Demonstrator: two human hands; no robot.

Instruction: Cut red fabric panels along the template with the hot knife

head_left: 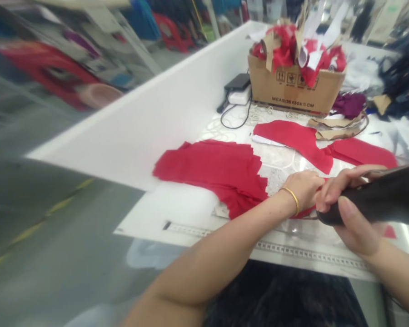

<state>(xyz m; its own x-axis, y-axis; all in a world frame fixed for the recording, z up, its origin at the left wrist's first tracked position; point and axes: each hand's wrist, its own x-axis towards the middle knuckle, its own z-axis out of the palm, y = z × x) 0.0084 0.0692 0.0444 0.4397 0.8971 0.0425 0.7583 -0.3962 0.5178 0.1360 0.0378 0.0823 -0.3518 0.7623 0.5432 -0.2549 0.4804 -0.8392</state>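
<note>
Right hand (pixel 351 213) clenches a black tool (pixel 388 195), touching the left hand (pixel 305 188), fingers hidden, which rests on red cloth (pixel 218 168) stretching leftward.

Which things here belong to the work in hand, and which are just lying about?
In hand:
left hand, on the red cloth
right hand, gripping the black tool

Lying about:
scrap box
black device
purple cloth
paper pieces
</note>
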